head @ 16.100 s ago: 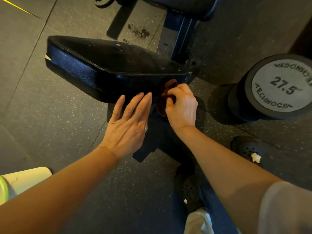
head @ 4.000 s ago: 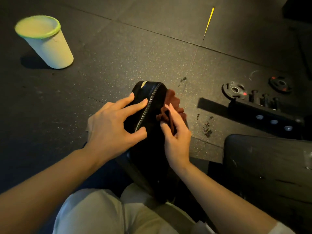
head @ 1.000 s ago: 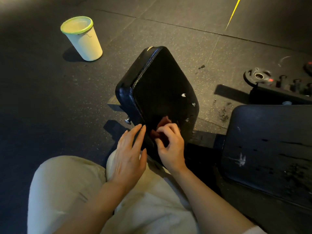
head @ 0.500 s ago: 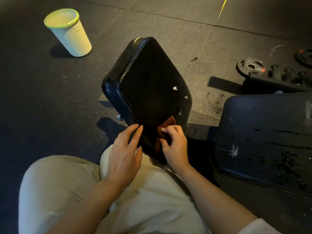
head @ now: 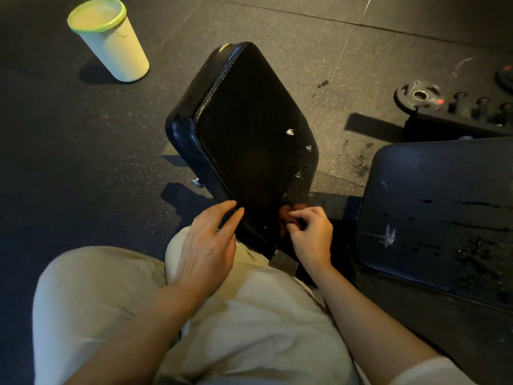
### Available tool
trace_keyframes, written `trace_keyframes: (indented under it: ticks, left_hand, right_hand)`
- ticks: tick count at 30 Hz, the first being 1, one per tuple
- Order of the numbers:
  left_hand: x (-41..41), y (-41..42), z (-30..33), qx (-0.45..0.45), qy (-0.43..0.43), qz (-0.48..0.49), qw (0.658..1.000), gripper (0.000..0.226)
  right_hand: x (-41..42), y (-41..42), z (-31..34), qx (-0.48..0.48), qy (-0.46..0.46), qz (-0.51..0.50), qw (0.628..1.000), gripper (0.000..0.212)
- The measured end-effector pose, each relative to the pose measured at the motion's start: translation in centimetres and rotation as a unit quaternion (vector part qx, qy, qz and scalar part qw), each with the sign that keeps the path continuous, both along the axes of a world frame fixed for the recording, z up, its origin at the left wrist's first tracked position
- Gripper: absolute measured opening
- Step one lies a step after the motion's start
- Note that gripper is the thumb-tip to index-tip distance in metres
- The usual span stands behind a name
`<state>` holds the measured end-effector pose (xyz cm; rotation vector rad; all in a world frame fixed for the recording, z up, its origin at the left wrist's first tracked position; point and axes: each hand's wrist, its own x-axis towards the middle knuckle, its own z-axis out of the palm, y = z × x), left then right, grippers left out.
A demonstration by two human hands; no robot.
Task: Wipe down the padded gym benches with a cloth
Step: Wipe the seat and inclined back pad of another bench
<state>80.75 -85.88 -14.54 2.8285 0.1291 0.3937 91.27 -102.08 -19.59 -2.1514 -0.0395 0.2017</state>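
A black padded bench seat stretches away from me in the middle of the head view, with small white scuffs near its right edge. My right hand pinches a dark red-brown cloth at the pad's near right corner; most of the cloth is hidden by my fingers. My left hand lies open with straight fingers, its fingertips touching the pad's near left edge. A second, wider black pad with worn, cracked marks sits to the right.
A white cup with a yellow-green rim stands on the dark rubber floor at far left. A weight plate and a black rack base lie at far right. My knees in light trousers fill the foreground.
My right hand has drawn the cloth down from the pad's surface to its near right corner. My left hand stays at the near left edge. The camera has shifted slightly.
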Motion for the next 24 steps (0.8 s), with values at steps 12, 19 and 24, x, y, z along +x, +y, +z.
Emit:
trace_keyframes:
  ticks: [12, 19, 24]
  left_hand:
    - [0.8, 0.5, -0.3, 0.062, 0.075, -0.074, 0.992, 0.055]
    - [0.6, 0.0, -0.7, 0.055, 0.072, -0.083, 0.992, 0.048]
    - [0.7, 0.1, -0.9, 0.056, 0.068, -0.09, 0.992, 0.047]
  right_hand:
    - [-0.6, 0.4, -1.3, 0.013, -0.036, 0.096, 0.995, 0.02]
    - [-1.5, 2.0, 0.4, 0.1, -0.155, 0.118, 0.976, 0.021]
    - [-0.6, 0.6, -1.9, 0.018, -0.08, 0.137, 0.987, 0.017]
